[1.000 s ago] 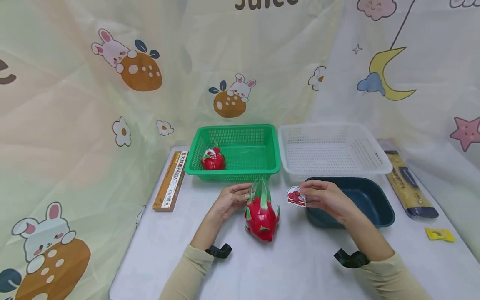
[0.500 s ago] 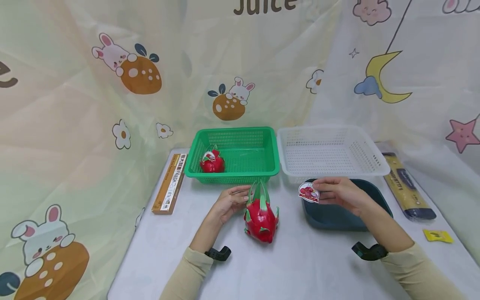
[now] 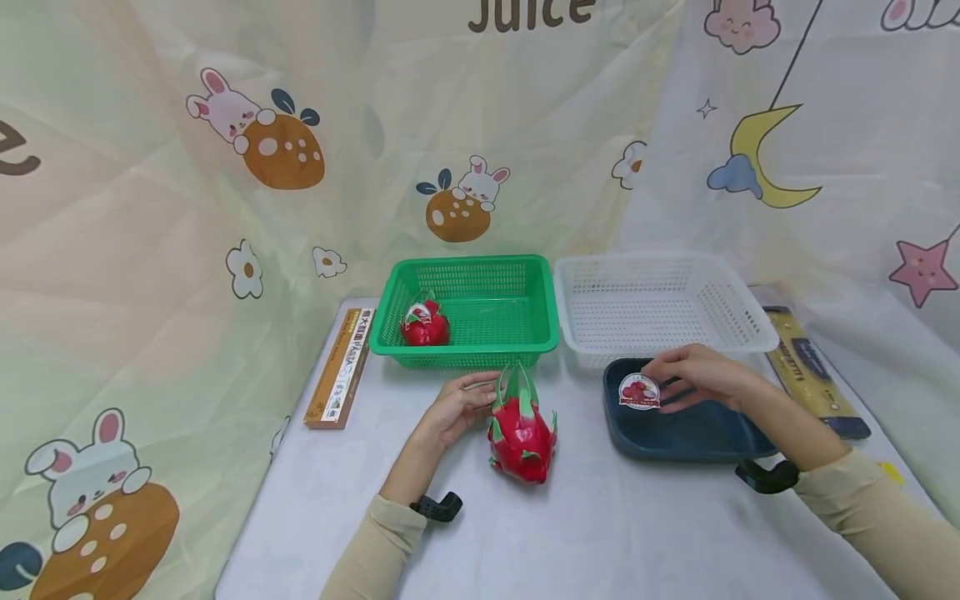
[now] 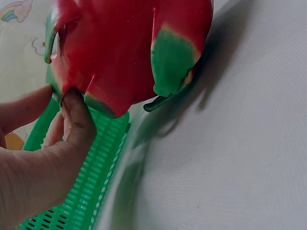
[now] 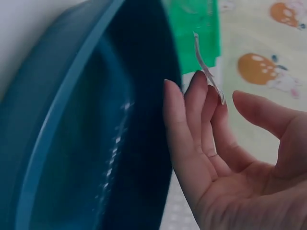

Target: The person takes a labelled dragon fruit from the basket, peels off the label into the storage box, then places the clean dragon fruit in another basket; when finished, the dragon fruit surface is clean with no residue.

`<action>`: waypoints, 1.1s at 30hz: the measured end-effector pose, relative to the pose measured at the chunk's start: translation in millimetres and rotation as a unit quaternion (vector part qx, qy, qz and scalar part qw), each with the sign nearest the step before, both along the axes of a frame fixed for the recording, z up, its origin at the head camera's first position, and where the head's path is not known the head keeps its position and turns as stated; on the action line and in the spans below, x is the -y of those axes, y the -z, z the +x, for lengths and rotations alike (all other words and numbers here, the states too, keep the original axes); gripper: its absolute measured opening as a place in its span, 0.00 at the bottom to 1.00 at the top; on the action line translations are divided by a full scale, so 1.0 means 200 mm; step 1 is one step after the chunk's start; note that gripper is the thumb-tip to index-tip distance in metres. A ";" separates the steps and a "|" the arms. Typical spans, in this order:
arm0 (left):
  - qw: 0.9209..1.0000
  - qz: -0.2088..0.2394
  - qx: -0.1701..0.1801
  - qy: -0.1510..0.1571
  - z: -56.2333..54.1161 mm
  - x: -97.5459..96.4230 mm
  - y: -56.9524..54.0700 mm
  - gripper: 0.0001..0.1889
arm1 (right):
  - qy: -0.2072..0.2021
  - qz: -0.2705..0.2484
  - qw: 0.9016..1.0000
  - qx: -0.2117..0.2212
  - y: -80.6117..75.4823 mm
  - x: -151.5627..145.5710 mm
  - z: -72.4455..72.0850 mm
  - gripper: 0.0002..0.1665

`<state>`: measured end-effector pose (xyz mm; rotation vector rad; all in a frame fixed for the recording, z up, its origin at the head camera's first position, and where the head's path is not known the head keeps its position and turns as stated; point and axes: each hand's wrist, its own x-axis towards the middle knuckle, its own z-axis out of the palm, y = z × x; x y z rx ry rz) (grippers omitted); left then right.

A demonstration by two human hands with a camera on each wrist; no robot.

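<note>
Left hand (image 3: 459,408) pinches a leaf of the dragon fruit (image 3: 522,443), mid-worktop (image 3: 570,542); right hand (image 3: 701,377), thumb apart, carries a round sticker (image 3: 639,392) on its fingertips.
Fruit's long axis near-to-far, leafy crown toward far edge; left hand nearer, sticker well right, by dark tub (image 3: 675,457). Count: dragon fruits 2 (second fruit (image 3: 427,332), stickered, in green basket (image 3: 472,351)), stickers 2, baskets 2 (other: white basket (image 3: 600,344), far edge), tub 1, pasta box (image 3: 339,368) 1, left edge, pasta bag (image 3: 817,375) 1, right edge.
</note>
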<state>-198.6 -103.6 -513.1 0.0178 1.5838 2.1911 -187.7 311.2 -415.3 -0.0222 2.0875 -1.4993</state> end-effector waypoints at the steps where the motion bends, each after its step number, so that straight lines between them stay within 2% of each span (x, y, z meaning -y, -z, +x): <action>1: 1.000 -0.001 0.000 0.000 0.00 0.00 0.00 0.27 | -0.003 0.008 1.000 0.003 0.01 0.00 0.00 0.28; 11: 1.000 0.000 -0.012 0.014 -0.01 0.00 0.00 0.29 | -0.037 0.065 0.997 0.022 0.13 -0.05 -0.07 0.26; 18: 1.000 0.002 -0.006 0.002 0.00 0.00 0.01 0.27 | -0.052 0.084 0.995 0.026 0.22 -0.07 -0.10 0.26; 26: 1.000 0.008 0.001 0.000 -0.01 0.01 0.02 0.27 | -0.096 0.125 0.987 -0.014 0.27 -0.08 -0.10 0.22; 30: 1.000 0.006 -0.002 0.001 0.00 0.01 0.01 0.27 | -0.117 0.158 0.979 -0.057 0.26 -0.08 -0.08 0.21; 33: 1.000 0.004 -0.002 0.001 -0.01 0.01 0.01 0.27 | -0.129 0.193 0.968 -0.097 0.26 -0.08 -0.07 0.23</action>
